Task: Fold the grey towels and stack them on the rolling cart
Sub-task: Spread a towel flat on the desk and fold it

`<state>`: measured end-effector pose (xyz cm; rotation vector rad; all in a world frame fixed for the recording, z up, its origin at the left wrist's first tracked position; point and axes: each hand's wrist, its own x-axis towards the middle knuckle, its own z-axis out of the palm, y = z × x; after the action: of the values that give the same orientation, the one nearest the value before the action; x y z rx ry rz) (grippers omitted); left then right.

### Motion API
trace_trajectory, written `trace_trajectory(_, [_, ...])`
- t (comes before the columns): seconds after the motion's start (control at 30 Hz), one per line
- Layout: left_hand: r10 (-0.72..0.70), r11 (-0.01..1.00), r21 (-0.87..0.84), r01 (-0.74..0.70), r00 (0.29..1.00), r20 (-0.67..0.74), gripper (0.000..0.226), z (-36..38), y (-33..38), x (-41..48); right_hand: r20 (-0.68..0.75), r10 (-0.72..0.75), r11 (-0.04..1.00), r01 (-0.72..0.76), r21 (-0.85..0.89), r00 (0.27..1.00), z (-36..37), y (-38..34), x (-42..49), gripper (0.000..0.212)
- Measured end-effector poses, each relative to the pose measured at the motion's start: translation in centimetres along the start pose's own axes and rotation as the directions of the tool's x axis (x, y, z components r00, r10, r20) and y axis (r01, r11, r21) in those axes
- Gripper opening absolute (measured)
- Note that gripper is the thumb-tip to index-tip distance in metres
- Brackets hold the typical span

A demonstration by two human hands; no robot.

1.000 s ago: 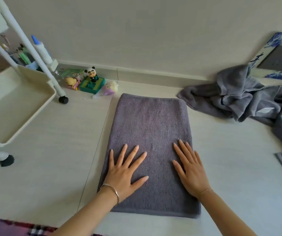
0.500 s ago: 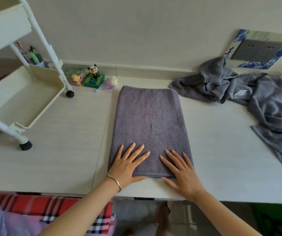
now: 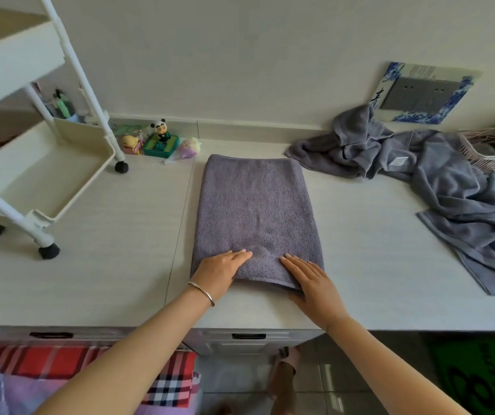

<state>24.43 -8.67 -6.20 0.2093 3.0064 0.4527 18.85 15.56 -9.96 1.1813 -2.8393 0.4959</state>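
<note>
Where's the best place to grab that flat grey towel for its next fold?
Probably the two near corners of the flat grey towel, approached from the person's side: it lies lengthwise away, and the left hand and right hand rest at that edge.

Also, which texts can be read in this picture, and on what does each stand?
"青": on the left side of the blue-patterned socket frame.
Pale print along that frame's top edge: too blurred to read.
The white tag on the unfolded grey towel: too small to read.

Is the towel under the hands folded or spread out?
Folded: the towel lies as a narrow, flat rectangle, layered at its near edge, where the left hand and right hand rest on it.
</note>
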Motion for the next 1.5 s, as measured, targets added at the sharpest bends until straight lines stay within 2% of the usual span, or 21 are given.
trace_trajectory(0.13, [-0.04,0.999,0.015,0.04,0.999,0.026,0.064,-0.5,-0.6,-1.1,-0.147,0.038,0.999,-0.041,-0.018,0.988,-1.2,1.3,-0.8,0.068])
trace_trajectory(0.23, [-0.094,0.995,-0.027,0.095,0.995,0.041,0.063,-0.6,-2.3,-2.0,-0.163,0.062,0.998,-0.066,-0.02,0.985,-3.1,2.6,-1.5,0.047])
trace_trajectory(0.3, [-0.156,0.983,-0.086,0.163,0.984,0.081,0.066,-1.3,-3.2,-2.2,-0.158,-0.032,0.999,0.026,-0.039,0.987,-4.1,3.7,-1.6,0.022])
trace_trajectory(0.33, [-0.17,0.979,-0.095,0.18,0.98,0.104,0.066,-1.6,-3.6,-2.1,-0.145,-0.088,0.995,0.08,-0.057,0.986,-4.3,4.0,-1.6,0.018])
trace_trajectory(0.37, [-0.174,0.978,-0.09,0.185,0.977,0.124,0.065,-1.9,-3.8,-1.8,-0.099,-0.123,0.99,0.116,-0.073,0.987,-4.2,4.2,-1.7,0.024])
trace_trajectory(0.47, [-0.16,0.982,-0.073,0.172,0.977,0.14,0.058,-2.4,-3.5,-0.9,0.151,-0.156,0.987,0.159,-0.009,0.976,-3.3,3.5,-1.3,0.07])
trace_trajectory(0.53, [-0.173,0.979,-0.083,0.185,0.976,0.134,0.056,-2.6,-3.3,-0.5,0.263,-0.148,0.989,0.14,0.049,0.953,-2.3,2.7,-0.8,0.077])
trace_trajectory(0.6, [-0.192,0.973,-0.108,0.204,0.975,0.113,0.053,-2.9,-3.2,-0.5,0.241,-0.147,0.989,0.138,0.054,0.959,-1.5,2.4,-0.3,0.079])
trace_trajectory(0.77, [-0.223,0.962,-0.131,0.241,0.965,0.135,0.045,-3.8,-3.5,-0.4,0.052,-0.133,0.984,0.126,0.128,0.99,-1.1,3.0,0.6,0.075])
trace_trajectory(0.83, [-0.284,0.939,-0.154,0.306,0.947,0.154,0.036,-4.3,-4.1,-0.4,0.02,-0.075,0.986,0.072,0.15,0.997,-1.9,2.7,1.2,0.061])
trace_trajectory(0.9, [-0.323,0.916,-0.183,0.358,0.926,0.194,0.022,-5.5,-5.1,-0.6,0.068,0.032,0.976,-0.046,0.214,0.997,-3.3,2.5,1.4,0.043])
trace_trajectory(0.97, [-0.301,0.866,-0.313,0.39,0.906,0.297,0.019,-7.2,-6.0,-0.4,0.221,0.166,0.876,-0.247,0.415,0.961,-5.7,2.7,1.9,0.033])
trace_trajectory(1.0, [-0.267,0.819,-0.401,0.411,0.891,0.368,0.026,-8.4,-6.1,-0.3,0.261,0.19,0.8,-0.303,0.518,0.946,-6.9,2.9,2.3,0.034])
trace_trajectory(1.07, [-0.195,0.728,-0.511,0.457,0.852,0.485,0.035,-10.9,-5.9,0.2,0.269,0.222,0.674,-0.347,0.652,0.937,-9.4,3.3,3.5,0.048])
trace_trajectory(1.13, [-0.123,0.641,-0.573,0.51,0.806,0.58,0.009,-12.9,-5.5,0.7,0.34,0.258,0.544,-0.427,0.722,0.904,-11.7,3.9,4.6,0.07])
trace_trajectory(1.2, [-0.102,0.497,-0.674,0.546,0.808,0.58,0.007,-14.5,-5.2,1.3,0.435,0.256,0.4,-0.504,0.765,0.863,-13.4,4.1,6.0,0.077])
trace_trajectory(1.27, [-0.198,0.289,-0.783,0.551,0.834,0.515,0.01,-14.7,-5.1,2.1,0.46,0.288,0.308,-0.536,0.786,0.84,-14.0,4.0,7.6,0.068])
trace_trajectory(1.33, [-0.388,0.134,-0.856,0.5,0.821,0.419,0.036,-12.6,-5.5,3.6,0.425,0.459,0.258,-0.574,0.777,0.781,-12.9,4.1,9.2,0.053])
trace_trajectory(1.4, [-0.592,0.075,-0.871,0.486,0.724,0.353,0.047,-9.3,-5.6,4.7,0.428,0.596,0.192,-0.638,0.746,0.68,-10.8,4.5,10.1,0.056])
trace_trajectory(1.43, [-0.65,0.065,-0.862,0.502,0.677,0.345,0.05,-7.8,-5.4,4.8,0.459,0.611,0.155,-0.667,0.729,0.645,-9.8,4.6,10.4,0.064])
trace_trajectory(1.5, [-0.678,0.079,-0.812,0.578,0.628,0.381,0.051,-5.5,-4.8,4.1,0.497,0.626,0.143,-0.715,0.684,0.601,-8.1,4.7,9.8,0.068])
